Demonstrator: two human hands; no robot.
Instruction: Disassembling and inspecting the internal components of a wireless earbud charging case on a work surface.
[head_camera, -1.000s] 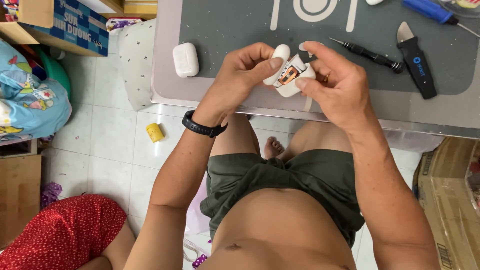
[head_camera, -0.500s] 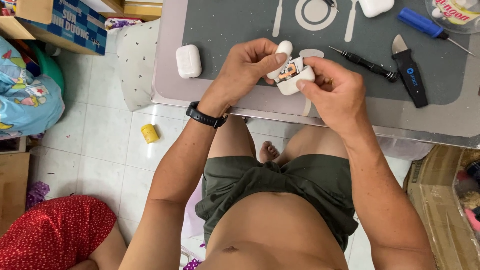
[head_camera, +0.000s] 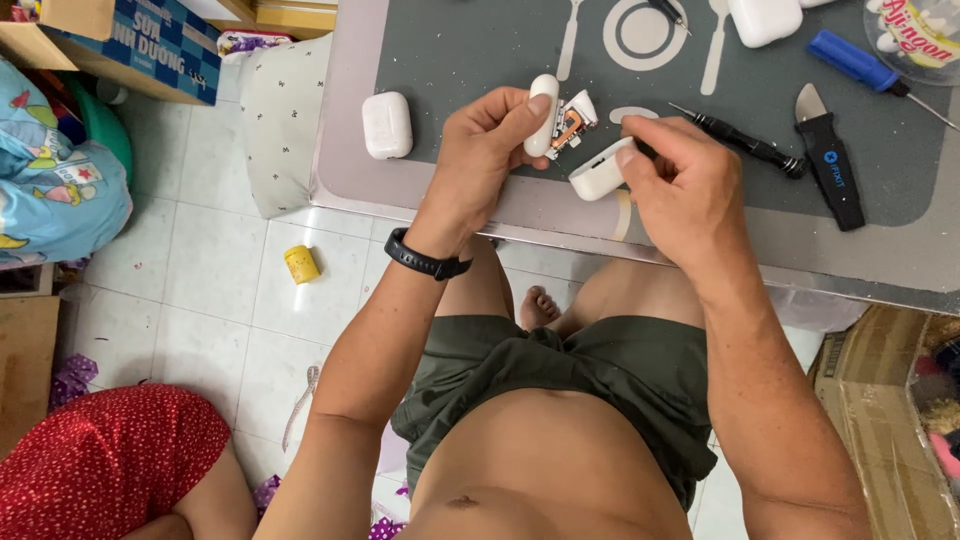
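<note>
Surface (head_camera: 480, 200): grey mat printed with plate-and-cutlery outlines, carrying all loose items.
Pillow (head_camera: 280, 120): pale, patterned, on the floor against the surface's left edge.
Left hand (head_camera: 485, 150): fingers closed, pinching the white lid part with exposed inner board (head_camera: 555, 125), raised above the mat.
Right hand (head_camera: 690, 180): fingers curled, gripping the white case shell (head_camera: 600, 172), just beside the lid part.
Black pry tool (head_camera: 830, 160): lying right of the hands.
Blue-handled screwdriver (head_camera: 855, 62): upper right.
Black screwdriver (head_camera: 745, 145): near the right hand.
White closed case (head_camera: 386, 125): left of the hands.
Yellow small container (head_camera: 300, 264): on the floor tiles.
</note>
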